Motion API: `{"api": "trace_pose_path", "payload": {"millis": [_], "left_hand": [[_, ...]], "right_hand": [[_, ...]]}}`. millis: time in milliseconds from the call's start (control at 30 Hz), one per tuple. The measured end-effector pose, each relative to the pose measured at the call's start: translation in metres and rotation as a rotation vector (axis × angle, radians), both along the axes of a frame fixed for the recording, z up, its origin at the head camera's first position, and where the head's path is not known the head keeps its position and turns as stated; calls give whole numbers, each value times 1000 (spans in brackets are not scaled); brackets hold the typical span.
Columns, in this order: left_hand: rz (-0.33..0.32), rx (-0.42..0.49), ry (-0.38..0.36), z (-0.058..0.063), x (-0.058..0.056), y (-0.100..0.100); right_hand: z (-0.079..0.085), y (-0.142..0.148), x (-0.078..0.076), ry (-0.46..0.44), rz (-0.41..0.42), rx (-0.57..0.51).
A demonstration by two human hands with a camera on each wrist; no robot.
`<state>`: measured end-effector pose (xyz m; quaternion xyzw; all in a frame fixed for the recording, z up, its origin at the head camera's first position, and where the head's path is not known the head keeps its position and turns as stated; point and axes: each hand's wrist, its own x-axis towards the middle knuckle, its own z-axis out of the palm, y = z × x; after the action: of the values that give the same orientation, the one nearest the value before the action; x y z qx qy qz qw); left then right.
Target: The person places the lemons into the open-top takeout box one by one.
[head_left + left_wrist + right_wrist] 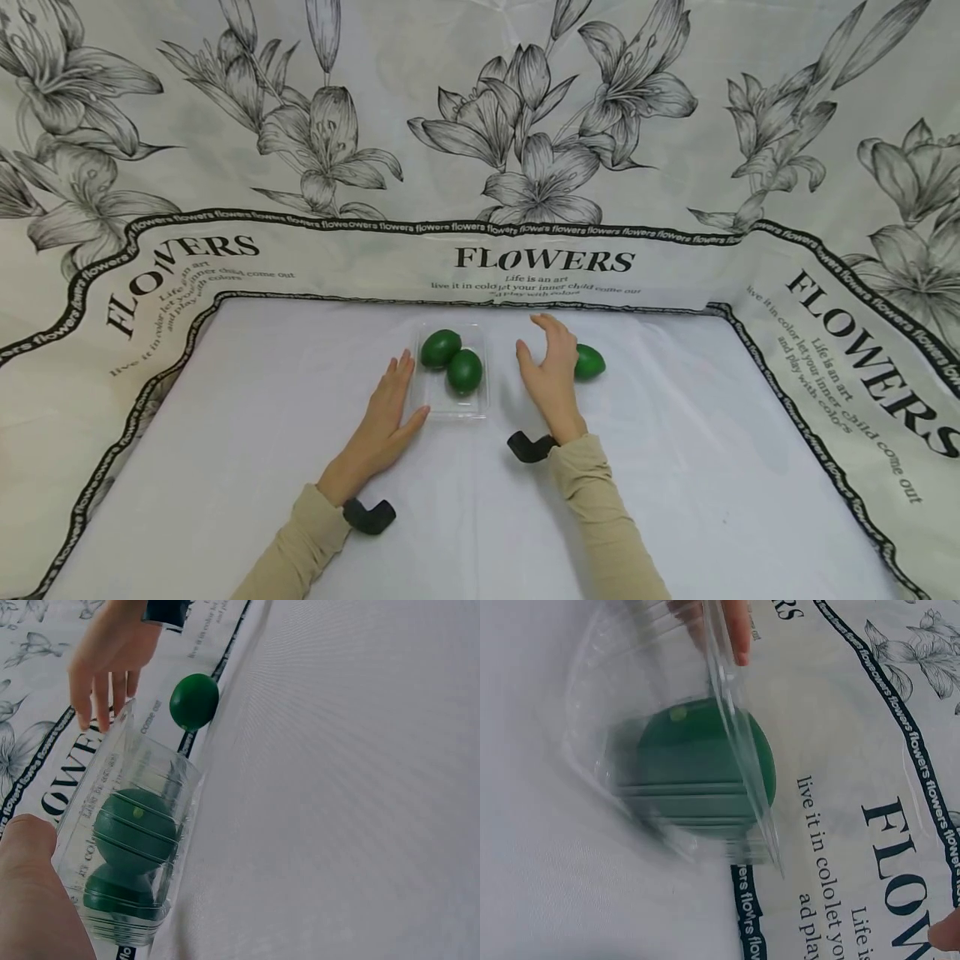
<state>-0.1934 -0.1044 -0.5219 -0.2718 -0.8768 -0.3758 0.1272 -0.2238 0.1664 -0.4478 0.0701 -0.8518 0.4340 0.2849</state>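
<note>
A clear plastic box (450, 408) lies on the table with two green limes (464, 372) inside. My left hand (381, 425) rests along the box's left side, fingers straight and the thumb near its front corner. In the left wrist view that thumb (30, 892) stands beside the ribbed wall. To the right of the box, my right hand (551, 375) hovers with bent, spread fingers and nothing in its grasp. A third lime (590, 362) sits just right of that hand, partly hidden behind it. Through the box, the right wrist view shows a dark green lime (705, 765).
White cloth (675, 467) covers the table. Behind and at both sides rises a floral-printed sheet (540, 183) with dark lettered bands. Each wrist wears a black curved mount (531, 447) that juts inward.
</note>
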Motion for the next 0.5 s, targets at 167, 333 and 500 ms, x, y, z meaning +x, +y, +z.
{"api": "trace_pose_path", "payload": {"millis": [167,333,500], "left_hand": [[-2,1,-13,2,1,-1],[-2,0,-15,3,1,-1],[3,2,-11,1,2,0]], "right_hand": [[-3,16,-1,38,-126,-92],[-15,28,-2,36,-288,-201],[-31,29,-2,-17,-416,-361]]}}
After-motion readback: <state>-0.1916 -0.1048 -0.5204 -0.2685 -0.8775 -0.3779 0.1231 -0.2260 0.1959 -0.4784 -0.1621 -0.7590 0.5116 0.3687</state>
